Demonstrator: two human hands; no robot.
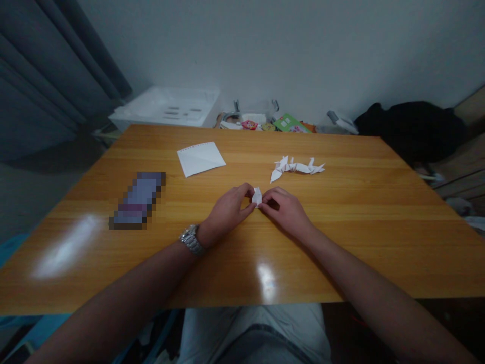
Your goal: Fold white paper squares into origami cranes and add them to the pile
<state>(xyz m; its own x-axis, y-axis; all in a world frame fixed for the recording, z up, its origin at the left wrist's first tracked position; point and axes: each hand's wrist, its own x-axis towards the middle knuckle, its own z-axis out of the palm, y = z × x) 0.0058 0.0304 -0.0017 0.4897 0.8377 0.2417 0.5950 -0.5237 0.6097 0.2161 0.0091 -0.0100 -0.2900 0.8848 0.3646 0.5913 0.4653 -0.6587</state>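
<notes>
The small folded paper [256,196] is white and tiny. It has sharp creases and stands up a little, like a small pointy lump. It sits near the middle of the table [341,242], right between the two hands.

The left hand [227,211], the one with the watch [192,239], pinches the left side of the paper. Its thumb and fingers are pressed together on it. The right hand [287,208] pinches the right side the same way, with its fingertips tight on the paper. Both hands rest low on the wood. Only the top of the paper peeks out between the fingertips. The rest is hidden.

Farther away and to the right lies a row of folded paper birds [297,167]. Farther away and to the left lies a flat white sheet [200,158]. On the left is a blurred block [137,200].
</notes>
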